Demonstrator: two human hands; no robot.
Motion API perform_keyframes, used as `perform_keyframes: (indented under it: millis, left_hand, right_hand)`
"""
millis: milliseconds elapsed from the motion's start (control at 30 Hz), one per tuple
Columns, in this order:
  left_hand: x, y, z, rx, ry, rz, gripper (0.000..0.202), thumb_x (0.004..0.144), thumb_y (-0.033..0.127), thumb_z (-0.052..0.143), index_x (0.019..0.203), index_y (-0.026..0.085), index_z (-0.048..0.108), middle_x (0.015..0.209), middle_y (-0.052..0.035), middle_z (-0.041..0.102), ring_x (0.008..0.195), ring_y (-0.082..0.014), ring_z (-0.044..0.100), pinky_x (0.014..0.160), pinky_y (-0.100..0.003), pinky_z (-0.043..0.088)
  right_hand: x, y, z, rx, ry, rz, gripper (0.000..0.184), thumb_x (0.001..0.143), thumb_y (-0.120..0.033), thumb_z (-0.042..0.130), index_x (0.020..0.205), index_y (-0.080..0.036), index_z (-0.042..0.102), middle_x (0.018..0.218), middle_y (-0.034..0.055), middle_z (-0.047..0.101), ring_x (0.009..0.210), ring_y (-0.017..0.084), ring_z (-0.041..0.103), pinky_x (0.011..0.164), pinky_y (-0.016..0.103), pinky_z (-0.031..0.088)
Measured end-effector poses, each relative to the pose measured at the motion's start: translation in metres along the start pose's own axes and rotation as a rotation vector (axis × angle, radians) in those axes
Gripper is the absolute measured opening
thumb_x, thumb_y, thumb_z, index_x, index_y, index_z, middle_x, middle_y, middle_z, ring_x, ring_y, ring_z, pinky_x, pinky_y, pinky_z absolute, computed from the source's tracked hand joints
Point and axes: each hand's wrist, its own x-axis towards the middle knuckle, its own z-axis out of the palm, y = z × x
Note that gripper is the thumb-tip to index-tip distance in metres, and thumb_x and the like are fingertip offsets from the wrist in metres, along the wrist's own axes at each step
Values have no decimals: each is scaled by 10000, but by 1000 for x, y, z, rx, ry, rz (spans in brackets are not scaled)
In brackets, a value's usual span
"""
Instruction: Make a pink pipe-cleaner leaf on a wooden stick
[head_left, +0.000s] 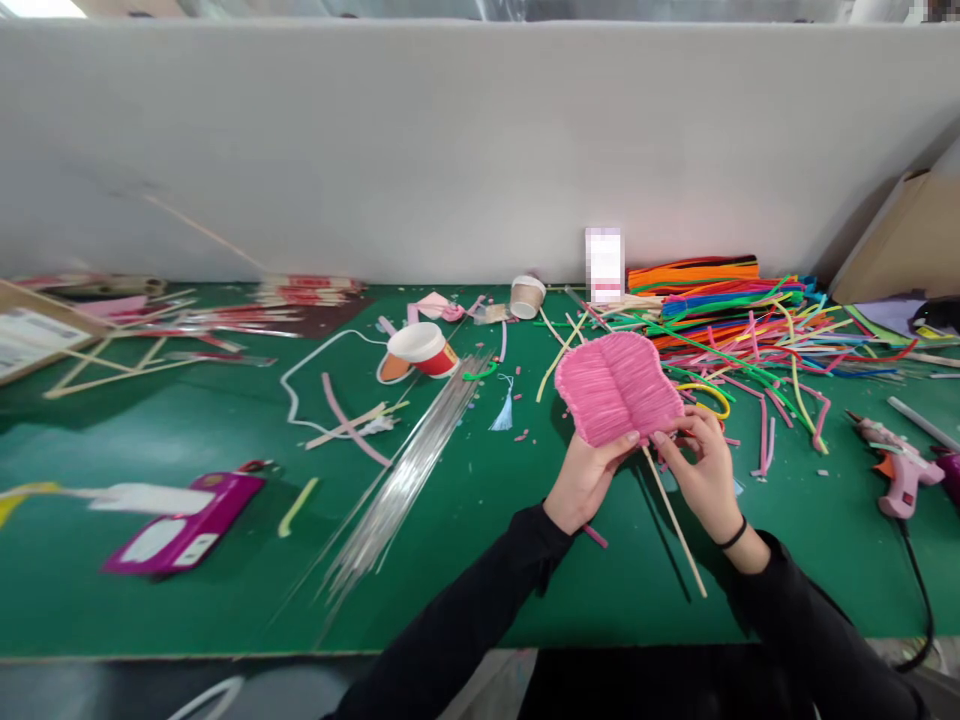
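A pink fan-like piece (611,385), built of pipe cleaners laid side by side with a wavy rim, is held up over the table. Its thin wooden stick (675,525) points down toward me from the lower edge. My left hand (589,475) grips the piece at its lower left, thumb on the front face near the stick. At the lower right edge, my right hand (705,460) pinches the rim with thumb and fingers. Both hands are close together on either side of the stick, with the fingers behind the piece partly hidden.
Colourful pipe cleaners (720,320) pile up at the back right. A pink glue gun (896,460) lies at the right, its cord hanging over the edge. Thin metal wires (409,480), paper cups (424,348), a blue tassel (504,405) and a purple packet (187,525) lie leftward.
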Motion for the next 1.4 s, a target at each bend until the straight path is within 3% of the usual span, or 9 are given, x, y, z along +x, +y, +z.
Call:
perform_keyframes:
  millis: [167,267,467,633,833,1067,1400]
  left_hand:
    - [1,0,-3,166,80,219,558,594,173,841,1119,158,649,1147,-79,705,1072,-272,644,983,-437,481]
    - [2,0,-6,262,97,272,549,608,194,837,1121,152,647,1155,-91,701,1076,-277,643,1003,-459,464]
    - [-1,1,-3,307,38,264,535,642,195,821,1143,153,638,1174,-98,693,1096,-282,636,1019,-472,458]
    - [-2,1,1,215,42,250,540,632,168,823,1139,170,638,1161,-77,699,1096,-278,639,1011,-468,474]
    - [-2,3,1,108,54,193,529,609,134,825,1106,186,649,1117,-52,718,1043,-256,666,932,-413,538]
    - [-1,3,0,78,30,159,482,604,121,825,1057,196,680,1047,-28,740,966,-229,689,843,-355,577]
    - [-5,10,5,95,-4,79,535,593,142,834,1101,155,666,1109,-75,722,1026,-262,670,940,-411,532]
  right_hand:
    - [0,-4,-5,9,56,-62,171,833,-359,645,935,-231,597,1059,70,556,985,196,570,734,311,528]
    - [1,-4,-5,-26,57,-74,182,820,-376,667,925,-230,632,1063,76,553,1004,210,558,731,321,523]
    - [7,-3,-5,32,117,-8,198,827,-395,641,755,-211,645,1026,78,524,953,207,564,695,320,520]
    - [9,-2,-6,31,158,63,215,776,-402,670,697,-206,628,1021,74,512,966,210,555,711,315,502]
    - [11,1,-6,259,30,219,259,735,-433,705,676,-202,603,833,27,598,784,167,565,733,314,474]
    - [12,4,-7,264,42,223,222,691,-422,748,715,-209,690,909,53,637,875,204,598,786,347,489]
    - [11,-5,-10,368,-82,257,255,702,-440,743,661,-202,662,832,28,651,815,186,590,795,329,468]
